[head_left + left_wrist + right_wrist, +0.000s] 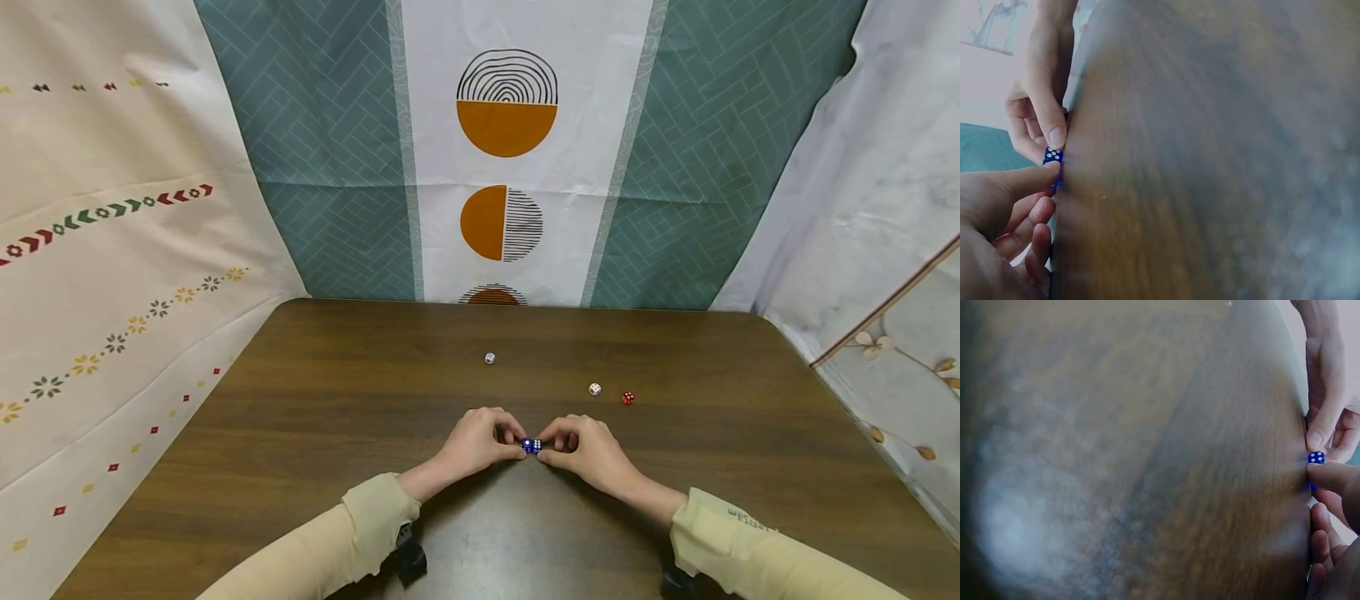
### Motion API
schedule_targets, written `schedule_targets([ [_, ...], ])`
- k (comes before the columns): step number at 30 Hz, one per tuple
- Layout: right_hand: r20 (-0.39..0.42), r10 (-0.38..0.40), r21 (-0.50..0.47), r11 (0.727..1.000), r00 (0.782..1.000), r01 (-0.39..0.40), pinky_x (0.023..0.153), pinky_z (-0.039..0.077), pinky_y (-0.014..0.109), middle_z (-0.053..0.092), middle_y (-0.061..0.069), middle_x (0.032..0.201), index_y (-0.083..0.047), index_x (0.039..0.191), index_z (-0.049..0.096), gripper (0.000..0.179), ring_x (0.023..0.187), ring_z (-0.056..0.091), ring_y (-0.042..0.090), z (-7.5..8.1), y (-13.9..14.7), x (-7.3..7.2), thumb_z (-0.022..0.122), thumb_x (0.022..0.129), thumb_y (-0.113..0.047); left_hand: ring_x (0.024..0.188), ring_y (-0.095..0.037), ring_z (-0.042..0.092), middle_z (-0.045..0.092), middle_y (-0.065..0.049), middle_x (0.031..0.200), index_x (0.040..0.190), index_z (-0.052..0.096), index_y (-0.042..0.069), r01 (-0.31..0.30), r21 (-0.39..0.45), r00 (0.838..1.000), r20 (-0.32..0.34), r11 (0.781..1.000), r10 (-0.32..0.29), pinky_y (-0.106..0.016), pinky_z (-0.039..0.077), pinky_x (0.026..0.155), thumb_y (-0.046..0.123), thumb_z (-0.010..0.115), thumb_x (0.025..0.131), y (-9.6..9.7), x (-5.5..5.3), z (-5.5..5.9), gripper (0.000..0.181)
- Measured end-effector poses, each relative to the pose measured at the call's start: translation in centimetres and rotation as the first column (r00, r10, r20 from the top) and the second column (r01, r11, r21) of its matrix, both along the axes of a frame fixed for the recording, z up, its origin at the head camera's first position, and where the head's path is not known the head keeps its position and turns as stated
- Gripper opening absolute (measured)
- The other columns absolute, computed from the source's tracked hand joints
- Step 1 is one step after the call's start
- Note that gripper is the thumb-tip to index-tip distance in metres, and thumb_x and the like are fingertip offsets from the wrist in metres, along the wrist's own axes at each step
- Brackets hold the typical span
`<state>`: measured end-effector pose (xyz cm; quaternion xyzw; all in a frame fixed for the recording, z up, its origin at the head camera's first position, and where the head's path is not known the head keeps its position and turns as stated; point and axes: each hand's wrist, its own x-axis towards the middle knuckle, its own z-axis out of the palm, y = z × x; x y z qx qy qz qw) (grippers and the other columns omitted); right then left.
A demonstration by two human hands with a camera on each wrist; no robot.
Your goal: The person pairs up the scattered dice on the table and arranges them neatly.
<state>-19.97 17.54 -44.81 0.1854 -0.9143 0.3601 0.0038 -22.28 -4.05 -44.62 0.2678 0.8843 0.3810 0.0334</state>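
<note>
Behind everything hangs a patterned cloth, and in front of it spreads the brown wooden desk. Two pale yellow sleeves reach in from the near edge, leading to the left hand and the right hand, which face each other with their fingertips close together. The fingers of each are narrowed in a pinch: the left hand holds the left blue die, the right hand the right blue die. The key relation is this small gap: the two blue dice lie directly between the fingers, side by side and seemingly touching, their short row running left to right, with neither hand clearly nearer. Whether they rest on the desk or sit just above it, I cannot tell. Beyond lie three loose dice: the far white die past the left hand, the near white die and the red die beside each other past the right hand
</note>
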Motion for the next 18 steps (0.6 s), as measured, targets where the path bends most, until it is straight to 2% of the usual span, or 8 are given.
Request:
schedule_targets([
  [6,0.002,-0.002,0.000,1.000,1.000,0.002,0.063,0.038,0.022,0.057,-0.012,0.073,-0.027,0.090,0.076,0.012,0.067,0.047,0.007,0.0,0.0,0.0,0.082,0.080,-0.024,0.058,-0.003,0.048,0.068,-0.001,0.083,0.099,0.076,0.011,0.060,0.030,0.996,0.066,0.998,-0.062,-0.019,0.042,0.053,0.018,0.083,0.080,-0.5,-0.5,0.4,0.021],
  [10,0.009,-0.002,-0.001,1.000,1.000,0.002,0.062,0.038,0.021,0.057,-0.011,0.073,-0.027,0.090,0.075,0.012,0.067,0.047,0.006,-0.1,0.0,0.0,0.082,0.080,-0.024,0.060,-0.006,0.051,0.069,-0.002,0.085,0.104,0.075,0.010,0.100,0.068,0.989,0.102,0.993,-0.107,-0.020,0.041,0.054,0.017,0.079,0.083,-1.4,-1.2,1.3,0.022],
  [15,0.022,-0.003,-0.005,1.000,1.000,0.003,0.062,0.038,0.021,0.057,-0.011,0.074,-0.026,0.091,0.075,0.012,0.067,0.047,0.006,-0.1,0.0,0.0,0.081,0.080,-0.023,0.062,-0.008,0.052,0.063,-0.001,0.075,0.104,0.074,0.006,0.074,0.068,0.995,0.056,0.995,-0.078,-0.021,0.041,0.057,0.013,0.077,0.085,-3.0,-2.8,2.7,0.021],
  [18,0.023,-0.006,-0.004,1.000,1.000,0.007,0.062,0.039,0.021,0.058,-0.011,0.074,-0.026,0.091,0.075,0.013,0.067,0.047,0.005,-0.1,0.0,0.0,0.082,0.080,-0.023,0.061,-0.008,0.049,0.057,0.001,0.071,0.105,0.074,0.006,0.045,0.026,0.997,0.054,0.999,-0.047,-0.021,0.039,0.059,0.014,0.079,0.083,-4.2,-3.8,3.4,0.023],
])
